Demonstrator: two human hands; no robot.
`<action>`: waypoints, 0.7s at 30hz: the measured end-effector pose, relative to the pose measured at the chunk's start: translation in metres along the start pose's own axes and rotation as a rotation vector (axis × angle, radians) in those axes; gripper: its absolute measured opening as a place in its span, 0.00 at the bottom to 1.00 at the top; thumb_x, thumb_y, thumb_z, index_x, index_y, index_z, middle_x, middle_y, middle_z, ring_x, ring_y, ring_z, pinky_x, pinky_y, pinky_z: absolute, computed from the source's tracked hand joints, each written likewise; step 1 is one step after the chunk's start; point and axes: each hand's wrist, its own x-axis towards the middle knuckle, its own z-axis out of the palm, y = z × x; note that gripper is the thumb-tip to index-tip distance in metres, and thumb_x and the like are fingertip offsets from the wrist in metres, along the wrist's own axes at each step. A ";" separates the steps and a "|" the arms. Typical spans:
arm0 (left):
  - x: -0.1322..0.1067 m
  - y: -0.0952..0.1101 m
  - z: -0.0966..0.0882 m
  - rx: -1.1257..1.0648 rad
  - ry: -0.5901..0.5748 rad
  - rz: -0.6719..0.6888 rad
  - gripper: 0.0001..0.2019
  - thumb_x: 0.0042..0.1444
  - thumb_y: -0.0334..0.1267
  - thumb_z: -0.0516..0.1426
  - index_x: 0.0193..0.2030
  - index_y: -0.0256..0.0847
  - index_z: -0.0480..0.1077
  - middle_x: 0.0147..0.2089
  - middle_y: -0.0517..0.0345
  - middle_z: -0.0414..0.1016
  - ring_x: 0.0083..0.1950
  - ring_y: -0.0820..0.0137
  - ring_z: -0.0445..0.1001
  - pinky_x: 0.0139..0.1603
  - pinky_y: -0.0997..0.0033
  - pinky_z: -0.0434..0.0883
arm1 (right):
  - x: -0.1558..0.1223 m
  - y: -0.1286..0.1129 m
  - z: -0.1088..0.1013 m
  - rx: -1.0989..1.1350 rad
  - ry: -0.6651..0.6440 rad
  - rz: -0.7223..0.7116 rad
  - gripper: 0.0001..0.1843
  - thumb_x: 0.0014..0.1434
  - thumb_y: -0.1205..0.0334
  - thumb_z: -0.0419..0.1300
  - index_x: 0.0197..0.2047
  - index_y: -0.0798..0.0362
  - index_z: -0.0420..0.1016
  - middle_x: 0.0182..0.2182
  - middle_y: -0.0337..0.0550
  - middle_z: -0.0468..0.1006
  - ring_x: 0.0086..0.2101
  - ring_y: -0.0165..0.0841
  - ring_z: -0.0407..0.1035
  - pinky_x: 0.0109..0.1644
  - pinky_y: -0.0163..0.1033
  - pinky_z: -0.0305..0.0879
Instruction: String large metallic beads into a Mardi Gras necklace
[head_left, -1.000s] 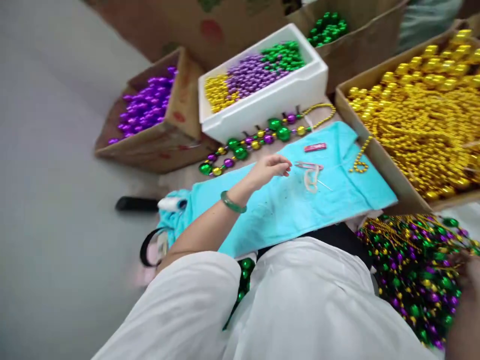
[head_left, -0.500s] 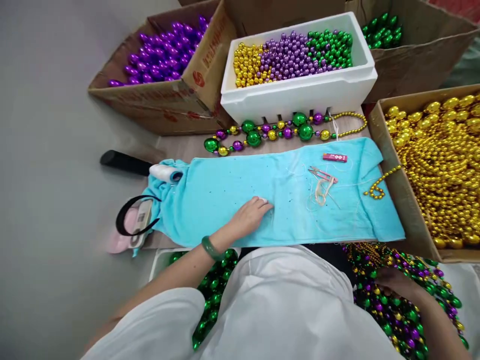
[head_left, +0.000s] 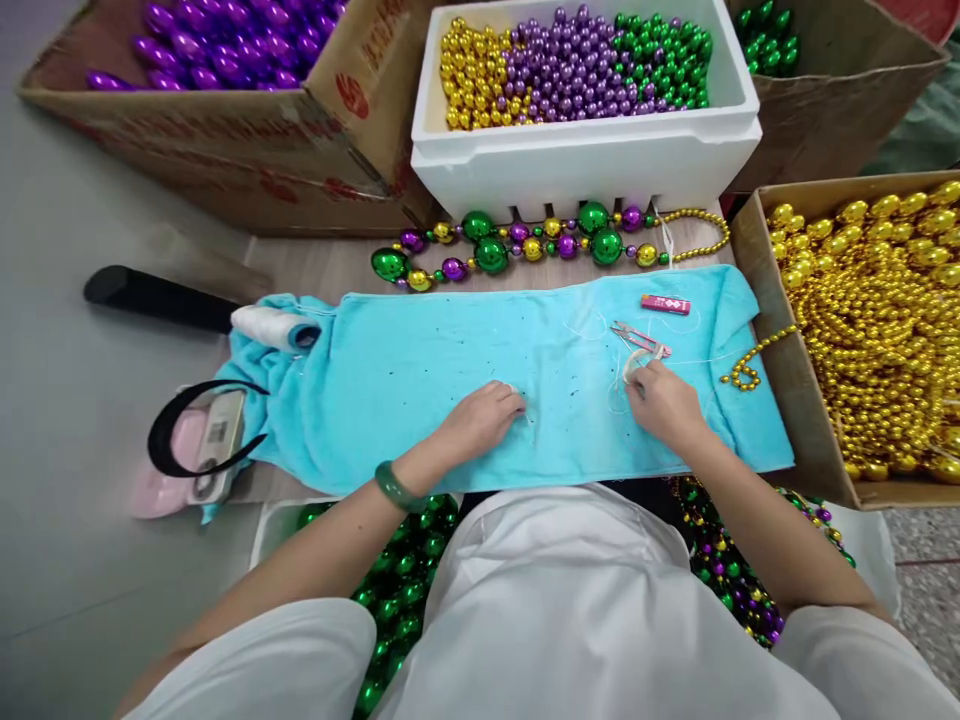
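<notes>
A turquoise towel (head_left: pixel 450 370) lies spread over a low board. My left hand (head_left: pixel 480 420) rests on its middle with fingers curled and pinched at a thin thread that I can barely see. My right hand (head_left: pixel 664 405) is on the towel's right part, fingers closed on a small pale bundle of cord (head_left: pixel 634 365) next to pink thread snips (head_left: pixel 637 340). A finished string of big green, purple and gold beads (head_left: pixel 525 245) lies along the far edge of the towel.
A white foam box (head_left: pixel 585 160) holds gold, purple and green beads. Cardboard boxes hold purple beads (head_left: pixel 217 40), green beads (head_left: pixel 765 40) and gold strands (head_left: pixel 877 310). A thread spool (head_left: pixel 274 328), black handle (head_left: pixel 157 298), pink packet (head_left: pixel 665 304) and bead piles (head_left: pixel 397 580) by my lap.
My right hand came up from the bead pile at my right side onto the towel and closed on the cord. My left hand stayed on the towel's middle. The view tilted closer.
</notes>
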 end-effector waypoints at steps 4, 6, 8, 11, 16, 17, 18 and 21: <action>0.008 0.005 -0.001 -0.085 0.064 0.006 0.09 0.64 0.32 0.48 0.39 0.38 0.70 0.39 0.52 0.73 0.42 0.67 0.69 0.45 0.67 0.68 | 0.021 0.026 -0.039 0.210 0.074 0.042 0.11 0.57 0.58 0.55 0.31 0.53 0.76 0.28 0.43 0.76 0.29 0.34 0.69 0.33 0.37 0.61; 0.018 0.013 0.000 -0.110 0.075 0.053 0.10 0.64 0.32 0.48 0.40 0.38 0.70 0.39 0.53 0.73 0.42 0.67 0.69 0.45 0.68 0.68 | 0.037 0.043 -0.064 0.210 0.101 0.099 0.11 0.55 0.56 0.58 0.29 0.53 0.76 0.23 0.41 0.74 0.26 0.33 0.67 0.31 0.38 0.60; 0.032 0.025 0.004 -0.122 0.067 0.135 0.10 0.64 0.32 0.47 0.40 0.38 0.70 0.38 0.53 0.73 0.41 0.68 0.69 0.44 0.69 0.68 | 0.058 0.059 -0.082 0.196 0.078 0.159 0.11 0.54 0.54 0.59 0.28 0.53 0.75 0.20 0.40 0.72 0.24 0.33 0.66 0.31 0.39 0.60; 0.055 0.044 0.012 -0.096 0.052 0.261 0.11 0.64 0.30 0.47 0.39 0.38 0.70 0.36 0.54 0.72 0.38 0.69 0.68 0.41 0.69 0.67 | 0.087 0.078 -0.089 0.168 0.094 0.229 0.09 0.53 0.57 0.61 0.27 0.53 0.75 0.21 0.42 0.73 0.26 0.35 0.67 0.33 0.41 0.62; 0.077 0.064 0.020 -0.035 0.062 0.389 0.13 0.65 0.29 0.45 0.38 0.38 0.70 0.32 0.54 0.70 0.35 0.68 0.66 0.36 0.67 0.63 | 0.086 0.069 -0.073 -0.019 0.377 0.093 0.10 0.55 0.64 0.57 0.40 0.53 0.77 0.39 0.51 0.77 0.39 0.41 0.70 0.43 0.47 0.64; 0.079 0.064 0.020 -0.029 0.068 0.404 0.13 0.65 0.30 0.45 0.39 0.39 0.70 0.32 0.54 0.70 0.34 0.68 0.66 0.35 0.67 0.63 | 0.077 0.061 -0.069 -0.021 0.342 0.030 0.10 0.56 0.65 0.55 0.40 0.53 0.77 0.40 0.50 0.77 0.41 0.42 0.70 0.45 0.47 0.64; 0.079 0.063 0.019 -0.017 0.077 0.410 0.13 0.65 0.30 0.45 0.41 0.39 0.71 0.32 0.54 0.70 0.34 0.68 0.66 0.35 0.67 0.63 | 0.065 0.054 -0.065 -0.008 0.265 -0.034 0.10 0.57 0.65 0.54 0.39 0.53 0.77 0.40 0.50 0.77 0.41 0.41 0.70 0.45 0.46 0.64; 0.080 0.048 0.016 0.021 0.111 0.347 0.15 0.65 0.30 0.44 0.41 0.38 0.72 0.34 0.52 0.72 0.36 0.67 0.67 0.36 0.66 0.65 | 0.022 0.037 -0.055 0.016 0.033 -0.121 0.10 0.59 0.65 0.53 0.37 0.53 0.76 0.38 0.47 0.78 0.38 0.39 0.71 0.42 0.42 0.64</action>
